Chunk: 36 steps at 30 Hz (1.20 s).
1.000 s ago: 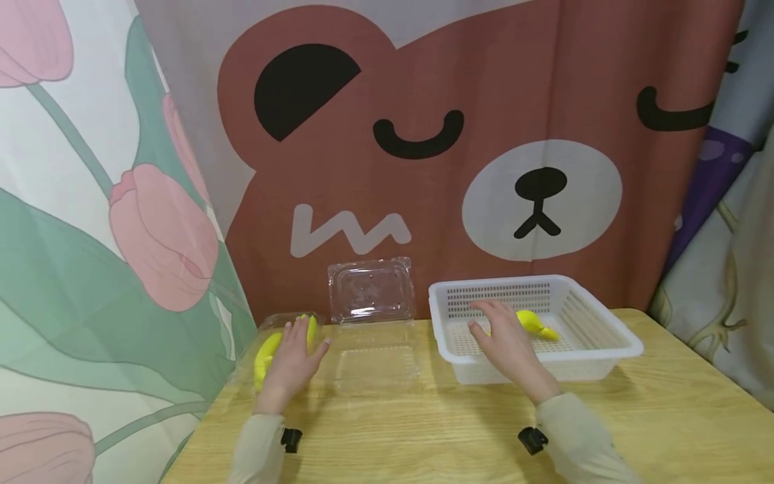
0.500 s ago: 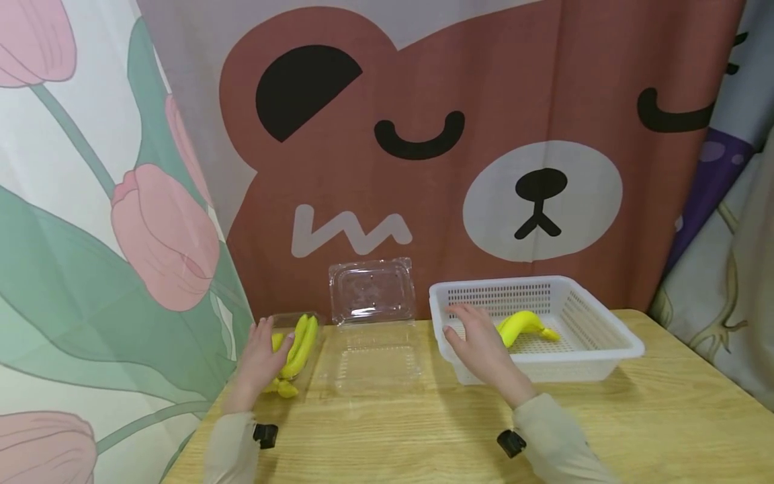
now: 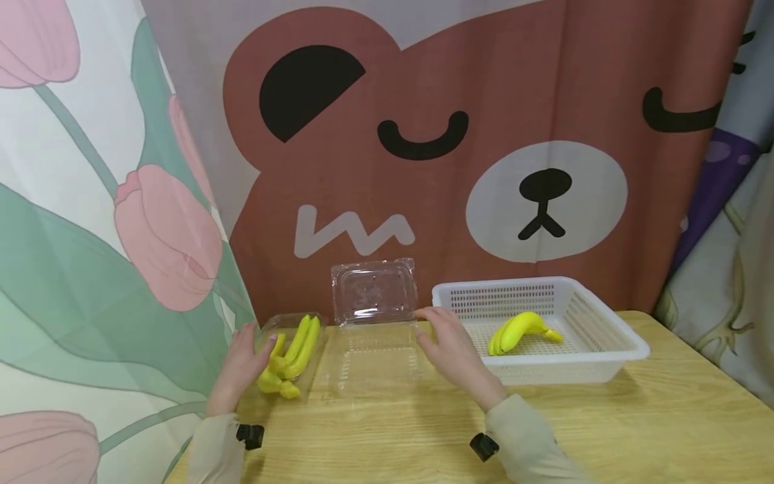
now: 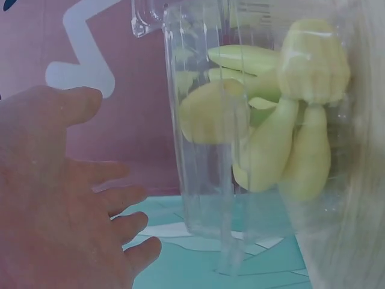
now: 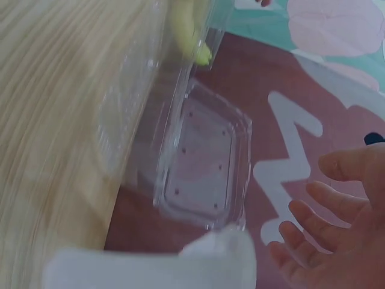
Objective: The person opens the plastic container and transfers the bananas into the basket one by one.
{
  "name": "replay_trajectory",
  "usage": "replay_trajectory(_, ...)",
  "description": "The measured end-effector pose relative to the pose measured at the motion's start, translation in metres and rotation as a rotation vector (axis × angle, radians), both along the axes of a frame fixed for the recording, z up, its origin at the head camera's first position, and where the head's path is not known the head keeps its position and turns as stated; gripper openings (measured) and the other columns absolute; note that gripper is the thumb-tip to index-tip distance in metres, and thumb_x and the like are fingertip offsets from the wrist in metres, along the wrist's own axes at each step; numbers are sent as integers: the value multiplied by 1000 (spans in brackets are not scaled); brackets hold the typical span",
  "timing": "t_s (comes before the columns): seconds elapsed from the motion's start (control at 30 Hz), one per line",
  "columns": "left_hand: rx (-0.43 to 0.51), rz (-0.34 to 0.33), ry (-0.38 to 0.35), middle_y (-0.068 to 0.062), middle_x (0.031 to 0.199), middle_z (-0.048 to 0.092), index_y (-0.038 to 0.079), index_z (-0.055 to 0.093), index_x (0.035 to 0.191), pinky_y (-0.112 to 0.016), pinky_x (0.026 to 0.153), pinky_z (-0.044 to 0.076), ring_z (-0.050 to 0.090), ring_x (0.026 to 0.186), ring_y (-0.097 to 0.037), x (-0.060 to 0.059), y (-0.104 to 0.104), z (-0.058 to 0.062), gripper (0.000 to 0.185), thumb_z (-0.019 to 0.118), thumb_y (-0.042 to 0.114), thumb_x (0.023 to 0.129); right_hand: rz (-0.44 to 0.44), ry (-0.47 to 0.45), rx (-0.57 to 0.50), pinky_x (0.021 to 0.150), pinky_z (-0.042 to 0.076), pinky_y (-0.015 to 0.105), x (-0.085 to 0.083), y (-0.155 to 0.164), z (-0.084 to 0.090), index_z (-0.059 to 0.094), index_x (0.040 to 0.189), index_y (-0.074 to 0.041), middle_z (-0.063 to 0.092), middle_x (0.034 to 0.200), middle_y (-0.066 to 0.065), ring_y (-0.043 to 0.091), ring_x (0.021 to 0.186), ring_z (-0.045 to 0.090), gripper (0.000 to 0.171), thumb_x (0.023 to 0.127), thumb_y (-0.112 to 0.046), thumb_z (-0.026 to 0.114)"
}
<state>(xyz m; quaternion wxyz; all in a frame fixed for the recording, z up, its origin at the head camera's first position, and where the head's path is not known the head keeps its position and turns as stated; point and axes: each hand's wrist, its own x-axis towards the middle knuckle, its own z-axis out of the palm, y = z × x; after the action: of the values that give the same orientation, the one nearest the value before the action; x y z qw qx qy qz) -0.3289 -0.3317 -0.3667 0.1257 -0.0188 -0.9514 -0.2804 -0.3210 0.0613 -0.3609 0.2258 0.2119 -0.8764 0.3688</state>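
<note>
A bunch of yellow bananas [image 3: 290, 356] lies in a clear plastic box [image 3: 266, 366] at the table's left edge. My left hand [image 3: 242, 359] is beside that box on its left, fingers spread and holding nothing; the left wrist view shows the left hand [image 4: 66, 205] apart from the clear box [image 4: 204, 120]. A second clear box [image 3: 375, 356] stands open in the middle, its lid [image 3: 373, 290] upright against the curtain. My right hand [image 3: 450, 349] hovers open at this box's right edge. Another banana bunch [image 3: 520, 329] lies in the white basket [image 3: 611, 336].
The wooden table [image 3: 635, 430] has bare room in front and to the right. A printed curtain [image 3: 484, 134] hangs close behind the boxes and basket. The right wrist view shows the open clear box [image 5: 204, 156] and the basket's rim [image 5: 150, 265].
My right hand came out of the basket and moved left to the middle clear box, leaving the bananas in the basket. My left hand slid off the left bananas to the box's left side.
</note>
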Motion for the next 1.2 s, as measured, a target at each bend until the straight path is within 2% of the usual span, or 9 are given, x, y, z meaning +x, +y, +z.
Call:
replay_trajectory(0.17, 55, 9, -9, -38, 153, 13, -14, 13, 150, -64, 113, 16, 9, 141, -52, -2, -9, -4, 71, 41, 34, 106, 44, -18, -26, 99, 45, 48, 2, -22, -1, 63, 129, -13, 58, 131, 4, 26, 121, 50, 35, 94, -19, 65)
replay_trajectory(0.27, 67, 14, -15, -39, 151, 16, -16, 14, 149, -64, 112, 19, 15, 139, -53, -2, -13, -6, 71, 41, 34, 106, 72, -38, -41, 101, 43, 50, 3, -34, -2, 62, 129, -13, 58, 132, 5, 30, 125, 48, 35, 95, -20, 64)
replay_trajectory(0.43, 97, 15, -34, -39, 151, 17, -15, 14, 149, -63, 113, 19, 16, 139, -53, -2, -18, -11, 70, 40, 34, 106, 109, -93, -64, 104, 40, 56, 4, -52, -4, 62, 130, -14, 57, 134, 5, 34, 129, 46, 35, 95, -22, 63)
replay_trajectory(0.7, 182, 18, -83, -39, 151, 15, -16, 12, 149, -62, 114, 18, 15, 139, -54, 0, -31, -23, 69, 33, 35, 108, 207, -156, -140, 96, 48, 53, 2, -84, -12, 60, 133, -11, 58, 134, 11, 33, 120, 55, 38, 96, -21, 62)
replay_trajectory(0.87, 231, 4, -104, -42, 149, 16, -19, 12, 147, -62, 113, 19, 18, 138, -55, 0, -38, -32, 64, 30, 28, 108, 280, -189, -208, 93, 50, 49, 3, -101, -17, 61, 131, -7, 61, 130, 11, 32, 115, 56, 38, 96, -21, 61)
replay_trajectory(0.97, 244, -7, -90, -44, 146, 21, -21, 16, 144, -63, 112, 22, 21, 135, -56, -2, -41, -37, 59, 28, 24, 109, 312, -237, -244, 92, 51, 46, 5, -111, -18, 61, 131, -5, 61, 129, 11, 30, 113, 57, 37, 97, -19, 61)
replay_trajectory(1.2, 269, -37, -63, -44, 144, 26, -22, 23, 142, -61, 111, 25, 27, 133, -56, -4, -40, -39, 54, 29, 20, 108, 355, -307, -318, 80, 55, 36, 8, -132, -24, 62, 128, -4, 62, 125, 13, 28, 108, 58, 35, 96, -17, 62)
